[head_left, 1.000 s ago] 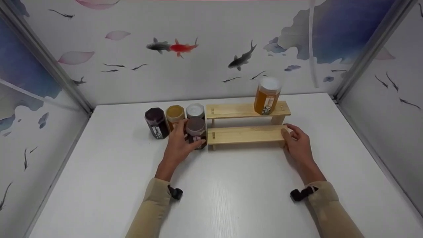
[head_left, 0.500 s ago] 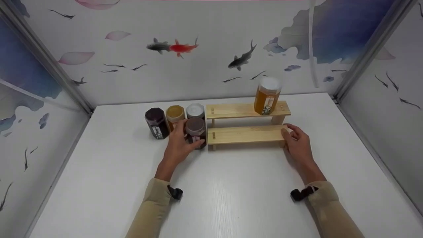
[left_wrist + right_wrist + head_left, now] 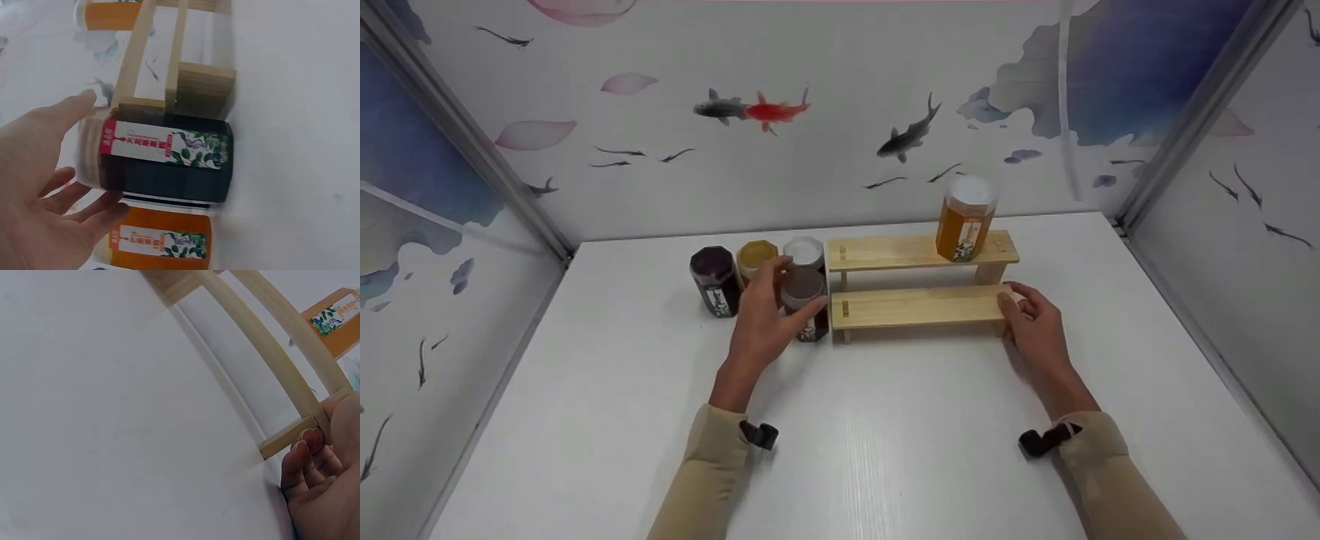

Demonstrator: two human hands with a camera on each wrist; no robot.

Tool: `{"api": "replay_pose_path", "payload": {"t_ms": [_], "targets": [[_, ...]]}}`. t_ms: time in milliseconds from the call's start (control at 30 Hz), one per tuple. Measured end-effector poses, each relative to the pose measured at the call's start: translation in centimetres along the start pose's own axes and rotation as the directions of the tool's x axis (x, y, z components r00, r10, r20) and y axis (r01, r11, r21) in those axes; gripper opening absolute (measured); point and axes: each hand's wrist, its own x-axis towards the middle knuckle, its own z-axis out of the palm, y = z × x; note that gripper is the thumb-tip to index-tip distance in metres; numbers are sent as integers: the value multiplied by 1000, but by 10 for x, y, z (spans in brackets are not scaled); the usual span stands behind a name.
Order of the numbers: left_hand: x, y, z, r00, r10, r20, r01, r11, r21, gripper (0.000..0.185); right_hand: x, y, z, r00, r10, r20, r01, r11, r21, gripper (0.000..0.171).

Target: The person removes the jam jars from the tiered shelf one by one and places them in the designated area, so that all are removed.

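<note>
Dark-filled jar, hexagonal, brownish lid, printed label with red band and green leaves: upright on the white table, just left of the lower step's left end. The left hand has its fingers curled round the jar's far side, thumb across the near face; the wrist view shows the fingers loosely spread along the lid end, and whether the palm presses the jar cannot be told.

Behind the fingertips: amber jar with yellow lid, and a white-lidded jar just beside it to the right, touching or nearly touching the held jar. Left of the knuckles: dark purple jar, labelled, upright, a little apart from the hand.

Wooden two-step shelf, pale pine, to the right of the left thumb. The right hand rests at the right end of the lower step; fingers close together and bent, fingertips pressed against the end post, thumb on top of the board.

Tall honey-coloured jar, white lid, stands on the upper step near its right end, behind the right hand's fingers and well apart from them.

Beige sleeves on both forearms, a black clip at each cuff. Wall panels printed with fish and petals enclose the table.
</note>
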Motion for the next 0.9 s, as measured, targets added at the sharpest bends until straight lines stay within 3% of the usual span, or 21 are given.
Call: {"api": "replay_pose_path", "payload": {"t_ms": [233, 433, 633, 767, 900], "targets": [[3, 34, 33, 978, 184, -96, -183, 983, 14, 57, -2, 3, -4, 1000, 19, -20, -19, 1000, 14, 65], [7, 55, 79, 963, 266, -31, -268, 961, -71, 46, -2, 3, -4, 999, 25, -20, -26, 999, -21, 66], [17, 68, 117, 968, 246, 51, -239, 964, -113, 47, -3, 4, -2, 999, 33, -7, -33, 999, -5, 66], [21, 77, 134, 977, 194, 94, -180, 974, -141, 52, -3, 2, 0, 999, 33, 14, -34, 999, 35, 66], [31, 89, 147, 979, 181, 94, -164, 974, -158, 59, -2, 1, 0, 1000, 23, 20, -24, 998, 55, 66]]}}
